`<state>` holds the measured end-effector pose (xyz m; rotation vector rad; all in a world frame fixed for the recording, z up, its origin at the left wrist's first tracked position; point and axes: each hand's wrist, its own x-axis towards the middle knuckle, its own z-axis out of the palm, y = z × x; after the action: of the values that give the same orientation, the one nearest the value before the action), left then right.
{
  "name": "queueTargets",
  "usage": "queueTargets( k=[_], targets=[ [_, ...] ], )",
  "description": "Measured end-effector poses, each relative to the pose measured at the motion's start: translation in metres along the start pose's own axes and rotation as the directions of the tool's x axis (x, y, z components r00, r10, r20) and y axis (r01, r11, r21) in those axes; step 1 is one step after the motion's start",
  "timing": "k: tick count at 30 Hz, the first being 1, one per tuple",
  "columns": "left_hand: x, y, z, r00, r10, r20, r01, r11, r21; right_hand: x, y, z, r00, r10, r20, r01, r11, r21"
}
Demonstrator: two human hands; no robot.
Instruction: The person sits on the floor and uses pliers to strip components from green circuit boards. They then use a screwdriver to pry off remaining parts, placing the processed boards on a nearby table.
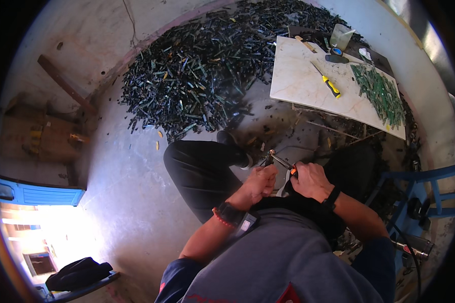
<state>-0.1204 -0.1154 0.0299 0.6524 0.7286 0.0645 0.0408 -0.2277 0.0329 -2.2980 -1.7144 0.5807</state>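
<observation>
Grey concrete floor (136,166) spreads below me, with a big heap of dark strips (202,70) piled against the wall. Ahead sits a pale counter (298,81) carrying a yellow-handled screwdriver (327,82) and a pile of green strips (381,93). Over my lap, my left hand (260,183) pinches a small piece at the tool's tip, fingers curled tight. My right hand (311,179) grips the pliers (280,161), fingers wrapped round the handles.

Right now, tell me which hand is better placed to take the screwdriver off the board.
Right, probably. The right hand is nearer the screwdriver on the board, but it grips the pliers; the left hand is farther.
</observation>
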Motion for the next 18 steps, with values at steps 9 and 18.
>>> queueTargets(
  k=[9,18],
  targets=[
    [-0.002,-0.001,-0.017,0.980,-0.082,0.183,0.121,0.969,-0.217,-0.006,0.014,-0.022,0.768,-0.533,0.354,-0.595,-0.391,0.702],
    [0.001,-0.009,-0.013,0.996,0.086,0.024,-0.083,0.992,-0.096,0.001,0.009,-0.016,0.807,-0.077,0.585,-0.473,0.508,0.720]
  ],
)
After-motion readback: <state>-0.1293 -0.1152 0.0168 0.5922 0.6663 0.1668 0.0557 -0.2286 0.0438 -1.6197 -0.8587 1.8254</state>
